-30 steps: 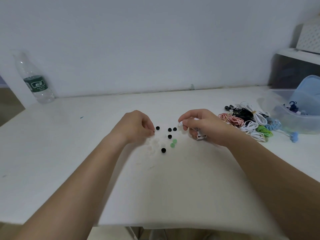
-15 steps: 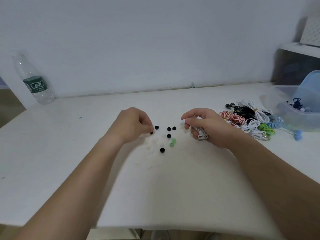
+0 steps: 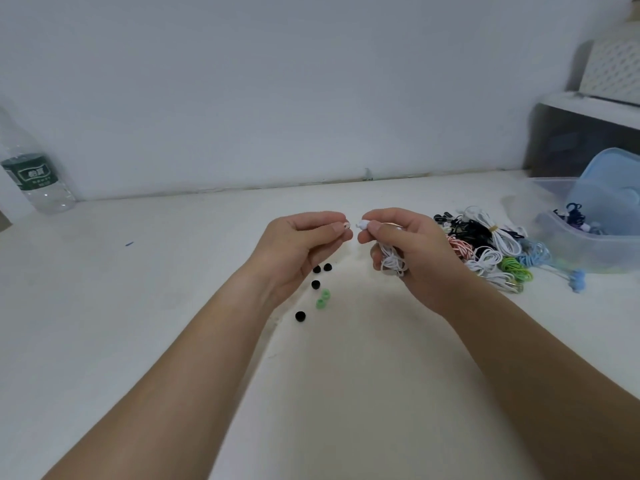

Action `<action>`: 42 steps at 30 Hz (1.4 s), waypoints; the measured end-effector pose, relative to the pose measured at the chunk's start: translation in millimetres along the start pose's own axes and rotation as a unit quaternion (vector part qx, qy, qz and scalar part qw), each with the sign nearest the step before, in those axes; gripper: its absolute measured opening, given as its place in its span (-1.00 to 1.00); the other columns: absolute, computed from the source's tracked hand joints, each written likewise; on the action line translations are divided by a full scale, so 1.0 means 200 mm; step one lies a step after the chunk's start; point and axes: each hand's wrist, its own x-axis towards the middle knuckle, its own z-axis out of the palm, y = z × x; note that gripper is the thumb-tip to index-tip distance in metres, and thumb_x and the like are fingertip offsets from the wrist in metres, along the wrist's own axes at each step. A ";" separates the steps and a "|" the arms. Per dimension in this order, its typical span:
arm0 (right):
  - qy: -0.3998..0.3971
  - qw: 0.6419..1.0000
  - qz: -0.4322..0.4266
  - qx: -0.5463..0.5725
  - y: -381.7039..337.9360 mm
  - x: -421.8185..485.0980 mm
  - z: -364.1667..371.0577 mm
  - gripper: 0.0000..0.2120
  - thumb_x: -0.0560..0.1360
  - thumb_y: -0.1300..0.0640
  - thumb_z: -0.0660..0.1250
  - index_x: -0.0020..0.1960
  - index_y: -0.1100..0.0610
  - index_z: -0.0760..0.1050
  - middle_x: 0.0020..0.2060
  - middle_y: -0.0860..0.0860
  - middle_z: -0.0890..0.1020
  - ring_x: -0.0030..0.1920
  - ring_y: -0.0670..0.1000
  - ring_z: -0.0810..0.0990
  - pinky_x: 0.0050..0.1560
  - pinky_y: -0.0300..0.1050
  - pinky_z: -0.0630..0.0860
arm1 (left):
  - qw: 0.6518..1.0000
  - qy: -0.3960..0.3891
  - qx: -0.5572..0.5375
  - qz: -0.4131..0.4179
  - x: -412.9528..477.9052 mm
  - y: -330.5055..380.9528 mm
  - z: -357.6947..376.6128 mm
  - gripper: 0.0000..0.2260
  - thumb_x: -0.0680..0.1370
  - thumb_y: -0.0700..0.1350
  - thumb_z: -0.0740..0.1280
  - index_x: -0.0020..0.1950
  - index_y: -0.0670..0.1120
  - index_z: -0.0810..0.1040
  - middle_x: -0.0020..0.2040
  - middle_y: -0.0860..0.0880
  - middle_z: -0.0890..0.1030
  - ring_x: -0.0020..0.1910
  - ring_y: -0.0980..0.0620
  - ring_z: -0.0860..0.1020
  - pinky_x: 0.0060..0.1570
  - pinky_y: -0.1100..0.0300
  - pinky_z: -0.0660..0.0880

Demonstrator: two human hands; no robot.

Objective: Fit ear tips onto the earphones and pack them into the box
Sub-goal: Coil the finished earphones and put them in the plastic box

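My left hand [image 3: 298, 247] is raised above the table and pinches a small pale ear tip [image 3: 346, 225] between thumb and fingertips. My right hand [image 3: 412, 251] holds a bundled white earphone [image 3: 393, 261], its earbud end [image 3: 363, 224] pinched at the fingertips and facing the ear tip, a small gap apart. Several black ear tips [image 3: 316, 284] and two green ones [image 3: 322, 299] lie on the white table [image 3: 138, 306] beneath my left hand.
A pile of coiled earphones [image 3: 491, 251] in white, black, red-striped, green and blue lies at the right. Behind it stands a clear plastic box [image 3: 588, 251] with a blue lid [image 3: 609, 188] leaning in it. A water bottle [image 3: 33, 178] stands far left by the wall.
Both hands have lifted off the table and come together. My left hand has picked up a pale ear tip and now holds it facing the earbud in my right hand.
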 end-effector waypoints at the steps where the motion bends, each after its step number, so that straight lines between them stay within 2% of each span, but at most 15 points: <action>1: 0.004 1.000 -0.002 0.008 -0.01 0.00 0.00 -0.89 0.58 0.30 0.33 0.09 0.23 0.58 -0.26 0.08 0.67 -0.44 0.01 0.49 -0.46 -0.24 0.42 | 1.000 -0.006 -0.015 -0.007 0.00 0.00 0.00 -0.84 0.54 -0.38 0.37 0.11 -0.31 0.64 0.05 -0.24 0.70 0.06 -0.08 0.70 0.01 0.28 0.61; 6: 0.013 1.000 -0.020 -0.005 -0.02 0.00 0.04 -0.90 0.56 0.32 0.34 0.02 0.18 0.59 -0.26 0.09 0.69 -0.43 0.02 0.50 -0.43 -0.22 0.45 | 0.999 -0.032 -0.024 -0.007 -0.01 -0.01 0.01 -0.84 0.58 -0.39 0.31 0.13 -0.29 0.61 0.05 -0.23 0.71 0.09 -0.09 0.69 0.08 0.26 0.61; 11: 0.029 0.999 -0.030 -0.025 -0.02 0.00 0.05 -0.90 0.54 0.31 0.36 -0.04 0.15 0.60 -0.27 0.10 0.67 -0.42 0.03 0.50 -0.38 -0.17 0.47 | 0.999 -0.042 -0.032 -0.009 -0.01 -0.01 0.00 -0.84 0.56 -0.37 0.35 0.12 -0.27 0.61 0.07 -0.23 0.70 0.11 -0.10 0.69 -0.01 0.30 0.61; 17: 0.019 0.998 -0.031 -0.054 -0.03 -0.01 0.04 -0.91 0.53 0.33 0.36 -0.05 0.17 0.60 -0.34 0.06 0.65 -0.40 0.05 0.49 -0.39 -0.17 0.46 | 0.999 -0.038 -0.028 -0.006 -0.01 -0.01 0.01 -0.87 0.56 -0.37 0.34 0.03 -0.21 0.62 -0.08 -0.15 0.73 -0.07 0.00 0.72 -0.07 0.33 0.61; 23: 0.025 0.997 -0.034 -0.068 -0.03 -0.01 0.04 -0.94 0.53 0.30 0.38 -0.03 0.18 0.60 -0.34 0.04 0.66 -0.40 0.04 0.51 -0.37 -0.16 0.47 | 0.998 -0.054 -0.020 -0.001 -0.01 -0.01 0.01 -0.88 0.55 -0.37 0.35 0.02 -0.20 0.61 -0.04 -0.19 0.73 -0.02 -0.05 0.72 -0.05 0.31 0.62; 27: 0.027 0.995 -0.029 -0.096 -0.03 -0.01 0.04 -0.94 0.52 0.26 0.40 -0.05 0.14 0.61 -0.32 0.03 0.67 -0.39 0.02 0.53 -0.31 -0.12 0.48 | 0.999 -0.047 -0.003 0.004 -0.01 -0.02 0.00 -0.88 0.53 -0.36 0.38 0.02 -0.19 0.62 0.00 -0.21 0.72 0.01 -0.08 0.71 -0.11 0.30 0.60; 32: 0.027 0.995 -0.022 -0.095 -0.04 -0.01 0.04 -0.97 0.51 0.24 0.43 -0.06 0.14 0.62 -0.30 0.03 0.67 -0.38 0.01 0.53 -0.29 -0.11 0.48 | 0.999 -0.036 0.014 0.011 0.00 -0.02 0.00 -0.87 0.53 -0.35 0.40 0.02 -0.18 0.64 -0.13 -0.10 0.72 -0.14 0.04 0.70 -0.15 0.31 0.59; 42: -0.005 0.995 -0.017 -0.103 -0.04 -0.01 0.01 -0.96 0.48 0.22 0.46 -0.06 0.15 0.67 -0.26 0.06 0.64 -0.34 0.01 0.53 -0.27 -0.10 0.46 | 0.999 -0.053 0.009 0.005 -0.01 -0.01 -0.01 -0.87 0.51 -0.36 0.40 -0.02 -0.17 0.62 -0.14 -0.11 0.73 -0.15 0.03 0.71 -0.16 0.30 0.60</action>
